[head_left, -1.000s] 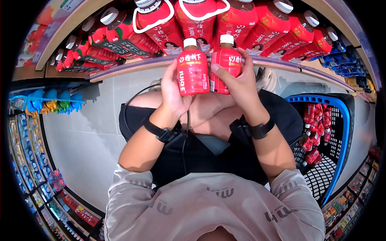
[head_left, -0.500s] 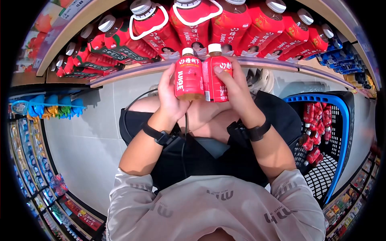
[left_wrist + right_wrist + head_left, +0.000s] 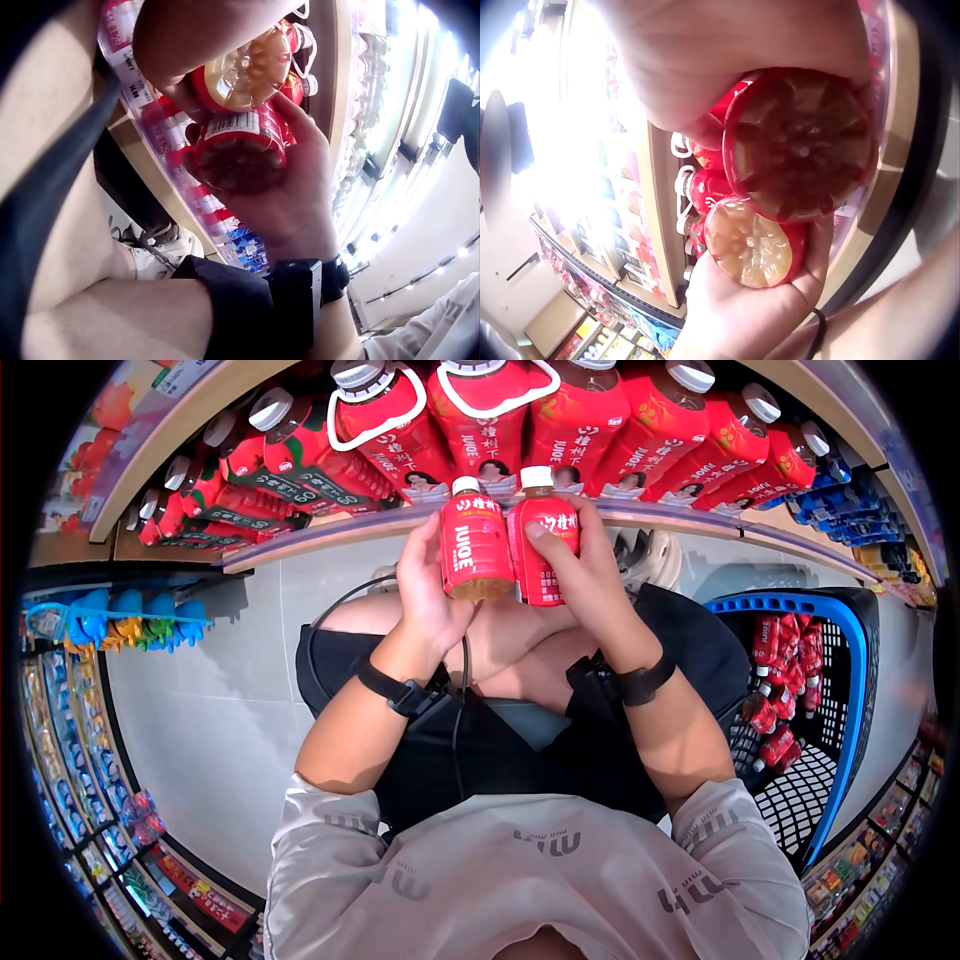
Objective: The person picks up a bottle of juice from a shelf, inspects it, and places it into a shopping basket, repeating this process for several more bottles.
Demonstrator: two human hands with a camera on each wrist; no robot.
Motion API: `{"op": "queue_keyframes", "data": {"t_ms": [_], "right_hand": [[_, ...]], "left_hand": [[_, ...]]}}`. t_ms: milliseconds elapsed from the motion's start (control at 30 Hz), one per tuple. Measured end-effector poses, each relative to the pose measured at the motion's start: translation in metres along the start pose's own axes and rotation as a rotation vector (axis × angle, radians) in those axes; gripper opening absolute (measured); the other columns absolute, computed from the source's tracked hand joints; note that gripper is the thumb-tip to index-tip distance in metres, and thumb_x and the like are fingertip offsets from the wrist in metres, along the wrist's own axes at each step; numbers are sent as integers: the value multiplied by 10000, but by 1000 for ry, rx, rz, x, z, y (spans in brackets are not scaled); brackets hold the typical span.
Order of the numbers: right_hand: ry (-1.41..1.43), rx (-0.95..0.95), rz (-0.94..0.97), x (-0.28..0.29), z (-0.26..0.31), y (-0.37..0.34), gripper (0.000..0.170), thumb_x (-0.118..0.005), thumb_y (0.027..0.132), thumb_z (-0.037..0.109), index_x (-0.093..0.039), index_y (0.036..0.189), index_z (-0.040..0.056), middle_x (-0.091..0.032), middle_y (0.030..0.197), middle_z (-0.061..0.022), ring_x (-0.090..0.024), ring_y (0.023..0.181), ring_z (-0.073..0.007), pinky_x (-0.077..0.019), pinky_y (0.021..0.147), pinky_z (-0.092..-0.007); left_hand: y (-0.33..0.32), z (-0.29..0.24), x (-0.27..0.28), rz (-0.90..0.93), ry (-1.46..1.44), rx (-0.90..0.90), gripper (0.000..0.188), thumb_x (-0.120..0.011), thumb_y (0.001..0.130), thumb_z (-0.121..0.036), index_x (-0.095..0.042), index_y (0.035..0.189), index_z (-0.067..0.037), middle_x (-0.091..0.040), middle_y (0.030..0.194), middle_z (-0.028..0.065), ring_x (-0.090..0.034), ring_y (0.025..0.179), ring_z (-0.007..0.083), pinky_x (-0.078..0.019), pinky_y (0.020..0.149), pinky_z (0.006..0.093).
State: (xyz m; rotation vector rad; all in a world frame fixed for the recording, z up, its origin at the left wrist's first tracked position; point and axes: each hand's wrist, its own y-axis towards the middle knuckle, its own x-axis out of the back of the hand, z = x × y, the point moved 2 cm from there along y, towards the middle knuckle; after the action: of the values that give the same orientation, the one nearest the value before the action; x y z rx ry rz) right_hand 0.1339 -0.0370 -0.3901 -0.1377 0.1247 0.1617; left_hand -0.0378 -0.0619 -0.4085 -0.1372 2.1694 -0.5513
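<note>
In the head view, two small red-labelled juice bottles with white caps are held side by side, upper ends tilted away from the person. The left hand (image 3: 430,590) grips the left juice bottle (image 3: 478,545), its label facing up. Around the right juice bottle (image 3: 540,565) curls the right hand (image 3: 592,575), with the thumb lying across the label. Both bases show in the wrist views: the left bottle's pale base (image 3: 750,244) is brightly lit, the right bottle's base (image 3: 802,146) dark. A barcode (image 3: 231,124) is visible on the right bottle's side.
Large red juice bottles (image 3: 480,430), some with white handles, line the shelf ahead. Its front edge (image 3: 640,515) runs just beyond the hands. A blue-rimmed black basket (image 3: 860,690) holding several small red bottles stands at the right. Blue clips (image 3: 125,620) hang at the left.
Both bottles have been tipped so that their bases show more toward the person. The right hand has shifted left and turned its bottle, bringing the two bottles closer together.
</note>
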Motion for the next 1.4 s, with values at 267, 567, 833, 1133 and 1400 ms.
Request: {"op": "queue_keyframes", "data": {"t_ms": [267,567,833,1133,1400], "right_hand": [[-42,24,-7,1,-3,1,606,-730,911,231,-415,1362,-23,-628,1182,-177,-633,1061,-187,-531,891,-324],[-49,-3,5,1,4,-1,602,-726,913,232,-409,1360,-18,-629,1170,-169,-639,1029,-183,-537,873,-322],[-84,-2,-5,1,3,-1,600,-723,915,231,-411,1365,-16,-633,1162,-173,-643,1030,-186,-539,868,-323],[-72,11,3,1,-2,0,602,-726,914,238,-413,1362,-16,-634,1169,-179,-642,1043,-195,-536,882,-328],[-100,31,4,0,0,-2,637,-738,902,242,-392,1368,-21,-631,1168,-182,-636,1048,-194,-533,885,-334]], "left_hand": [[-4,-1,-5,-10,-5,2,591,-448,984,-499,-492,1371,-55,-635,1262,125,-614,1163,264,-461,1012,434],[-5,-1,-7,4,0,13,579,-428,993,-485,-497,1369,-51,-627,1281,125,-611,1172,262,-462,1016,428],[-3,0,-5,-11,19,20,569,-429,992,-483,-495,1369,-62,-634,1267,114,-624,1148,256,-484,988,434],[-4,0,-4,-23,20,7,544,-438,990,-469,-518,1346,-65,-651,1233,112,-632,1130,252,-491,970,426],[-5,0,-4,-43,16,35,507,-469,972,-442,-548,1296,-60,-660,1187,111,-640,1075,255,-497,925,419]]}}
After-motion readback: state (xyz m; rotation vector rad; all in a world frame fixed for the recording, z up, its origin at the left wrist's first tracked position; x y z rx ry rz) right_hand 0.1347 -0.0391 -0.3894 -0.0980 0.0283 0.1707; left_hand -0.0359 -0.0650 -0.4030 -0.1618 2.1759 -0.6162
